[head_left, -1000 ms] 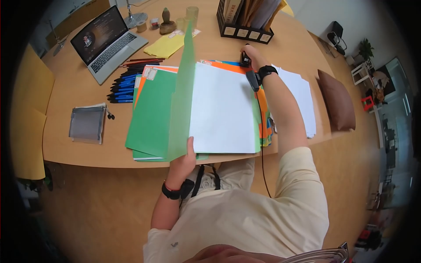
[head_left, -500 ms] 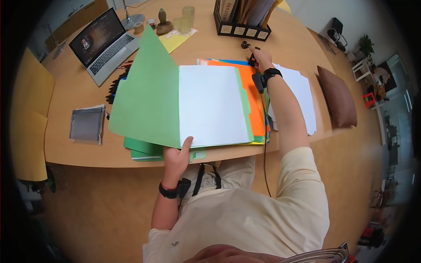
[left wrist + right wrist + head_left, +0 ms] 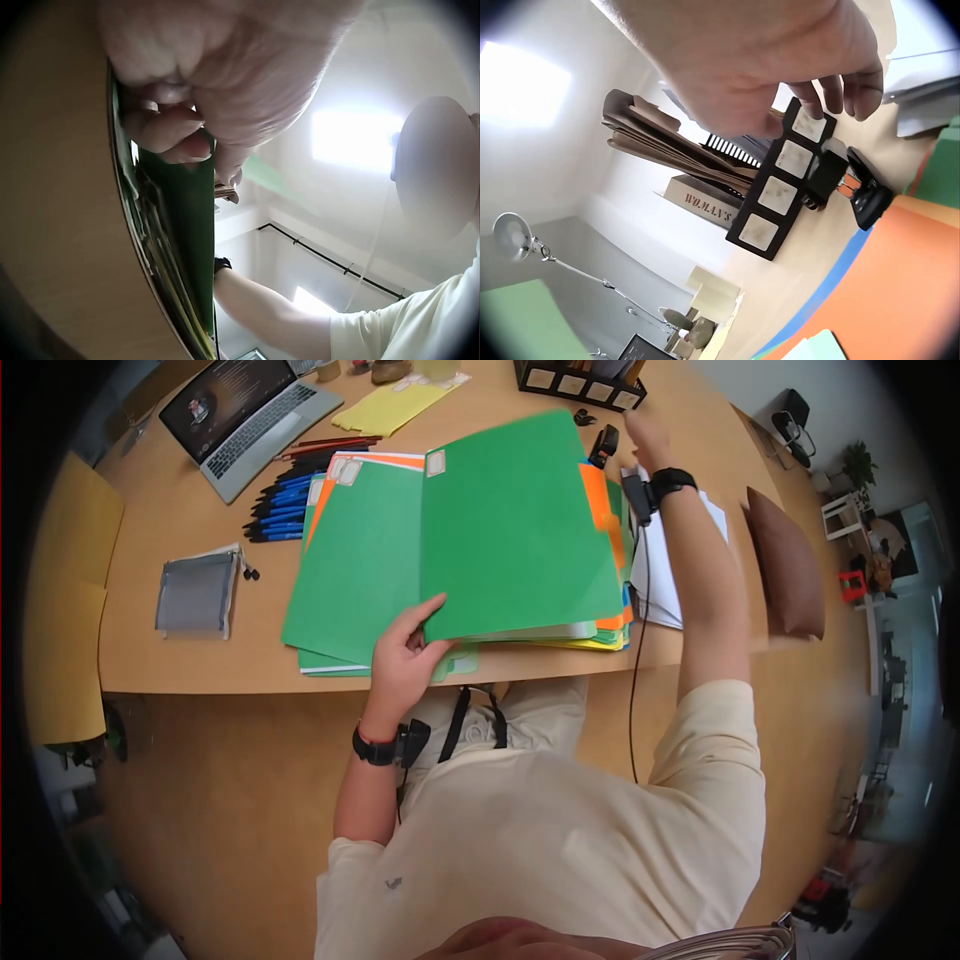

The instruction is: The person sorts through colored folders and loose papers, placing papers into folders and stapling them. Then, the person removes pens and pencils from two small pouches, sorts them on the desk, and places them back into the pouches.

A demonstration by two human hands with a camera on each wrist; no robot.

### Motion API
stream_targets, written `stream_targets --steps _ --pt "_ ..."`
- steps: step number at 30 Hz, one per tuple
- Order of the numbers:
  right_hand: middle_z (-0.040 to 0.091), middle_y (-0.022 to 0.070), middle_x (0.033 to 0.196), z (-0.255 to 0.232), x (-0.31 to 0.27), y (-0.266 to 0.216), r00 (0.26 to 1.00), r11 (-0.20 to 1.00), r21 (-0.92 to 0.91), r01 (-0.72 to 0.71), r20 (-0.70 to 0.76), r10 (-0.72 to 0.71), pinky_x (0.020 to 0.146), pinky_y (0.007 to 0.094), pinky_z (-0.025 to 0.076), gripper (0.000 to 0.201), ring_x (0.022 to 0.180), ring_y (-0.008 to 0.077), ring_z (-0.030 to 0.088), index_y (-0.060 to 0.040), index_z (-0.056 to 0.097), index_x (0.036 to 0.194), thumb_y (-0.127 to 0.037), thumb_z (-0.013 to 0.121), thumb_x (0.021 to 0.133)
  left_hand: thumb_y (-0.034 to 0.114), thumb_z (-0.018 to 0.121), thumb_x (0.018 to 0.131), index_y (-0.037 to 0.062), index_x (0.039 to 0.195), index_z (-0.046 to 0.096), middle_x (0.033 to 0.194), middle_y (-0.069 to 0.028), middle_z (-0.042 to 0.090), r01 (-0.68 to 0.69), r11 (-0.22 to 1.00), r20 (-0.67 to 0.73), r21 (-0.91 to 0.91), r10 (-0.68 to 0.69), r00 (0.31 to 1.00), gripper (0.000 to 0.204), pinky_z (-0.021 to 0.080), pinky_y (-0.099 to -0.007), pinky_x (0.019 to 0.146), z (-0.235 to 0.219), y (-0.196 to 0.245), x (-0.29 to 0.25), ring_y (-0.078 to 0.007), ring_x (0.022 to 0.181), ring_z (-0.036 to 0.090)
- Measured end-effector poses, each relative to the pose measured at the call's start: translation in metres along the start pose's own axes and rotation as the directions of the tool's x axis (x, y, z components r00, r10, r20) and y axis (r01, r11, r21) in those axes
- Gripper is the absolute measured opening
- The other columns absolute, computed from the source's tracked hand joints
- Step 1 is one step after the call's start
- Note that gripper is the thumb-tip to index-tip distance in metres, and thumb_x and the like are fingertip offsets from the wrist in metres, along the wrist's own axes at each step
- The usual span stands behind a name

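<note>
A dark green file folder (image 3: 515, 530) with a white label lies with its cover turned over, white sheets edging out at the bottom. My left hand (image 3: 402, 655) pinches its lower left corner between thumb and fingers; in the left wrist view the curled fingers (image 3: 169, 135) sit at the folder's edge. Beyond the folder's right side, my right hand (image 3: 648, 440) is over the table, holding nothing. Close by lies a black stapler (image 3: 603, 447), which shows an orange part in the right wrist view. My right fingers (image 3: 832, 94) hang loosely above it.
Orange and other coloured folders (image 3: 597, 495) are stacked beneath. Another green folder (image 3: 355, 560) lies left, beside blue and black pens (image 3: 280, 505). White papers (image 3: 660, 575) lie right. A black file rack (image 3: 580, 385), laptop (image 3: 260, 420), zip pouch (image 3: 195, 595) and brown cushion (image 3: 785, 565) surround the work.
The folder's cover has swung over from the left, covering the white sheets. My left hand has stayed at its lower left. My right hand has come away from the stapler. The head view has tilted down.
</note>
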State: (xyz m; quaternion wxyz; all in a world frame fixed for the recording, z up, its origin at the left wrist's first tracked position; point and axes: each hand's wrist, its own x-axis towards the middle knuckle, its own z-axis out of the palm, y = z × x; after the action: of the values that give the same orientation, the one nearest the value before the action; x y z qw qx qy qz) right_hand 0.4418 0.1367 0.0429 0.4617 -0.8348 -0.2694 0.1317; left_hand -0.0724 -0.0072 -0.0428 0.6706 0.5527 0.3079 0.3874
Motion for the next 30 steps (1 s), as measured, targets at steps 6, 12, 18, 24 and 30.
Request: stream_targets --steps 6,12,18,24,30 --pt "0.057 0.0029 0.080 0.001 -0.012 -0.066 0.980 0.987 -0.043 0.156 0.135 -0.149 0.071 0.0405 0.047 0.032 0.076 0.0177 0.054 -0.0042 0.061 0.088 -0.036 0.066 0.092 0.005 0.087 0.086 -0.0035 0.130 0.072 0.090 0.0009 0.056 -0.047 0.960 0.039 0.275 0.037 0.999 0.047 0.040 -0.0244 0.065 -0.002 0.009 0.000 -0.0085 0.075 0.046" --pt "0.068 0.0054 0.077 0.083 -0.017 -0.104 0.861 0.882 -0.165 0.442 0.356 -0.364 0.061 0.0367 0.051 0.042 0.068 0.0183 0.062 -0.0003 0.079 0.098 -0.041 0.070 0.093 0.011 0.088 0.085 -0.0029 0.123 0.075 0.078 -0.0015 0.047 -0.053 0.918 0.004 0.392 0.056 0.998 0.042 0.038 -0.0282 0.062 0.002 0.016 0.002 -0.0117 0.068 0.043" --pt "0.078 0.0232 0.107 0.217 -0.012 -0.116 0.671 0.617 -0.333 0.713 0.579 -0.464 0.089 0.0435 0.059 0.047 0.099 0.0391 0.075 -0.0012 0.080 0.114 -0.041 0.068 0.092 0.003 0.081 0.091 -0.0028 0.119 0.076 0.085 -0.0005 0.056 -0.068 0.911 -0.038 0.407 0.091 0.995 0.028 0.036 -0.0245 0.059 0.003 0.016 0.001 -0.0081 0.069 0.043" --pt "0.077 0.0266 0.115 0.305 -0.013 -0.119 0.698 0.652 -0.363 0.666 0.612 -0.373 0.091 0.0442 0.059 0.052 0.107 0.0419 0.074 0.0015 0.079 0.115 -0.041 0.071 0.086 0.002 0.080 0.092 -0.0007 0.119 0.077 0.083 -0.0005 0.057 -0.036 0.898 -0.070 0.439 0.074 0.995 0.027 0.034 -0.0242 0.056 0.007 0.023 0.001 -0.0069 0.064 0.041" --pt "0.079 0.0208 0.109 0.315 -0.011 -0.121 0.688 0.753 -0.362 0.549 0.707 -0.162 0.085 0.0437 0.060 0.054 0.100 0.0346 0.076 0.0040 0.078 0.115 -0.040 0.075 0.085 0.000 0.078 0.093 0.0009 0.120 0.078 0.081 0.0001 0.056 -0.038 0.916 -0.067 0.399 0.071 0.995 0.027 0.033 -0.0243 0.055 0.005 0.021 0.002 -0.0063 0.063 0.040"
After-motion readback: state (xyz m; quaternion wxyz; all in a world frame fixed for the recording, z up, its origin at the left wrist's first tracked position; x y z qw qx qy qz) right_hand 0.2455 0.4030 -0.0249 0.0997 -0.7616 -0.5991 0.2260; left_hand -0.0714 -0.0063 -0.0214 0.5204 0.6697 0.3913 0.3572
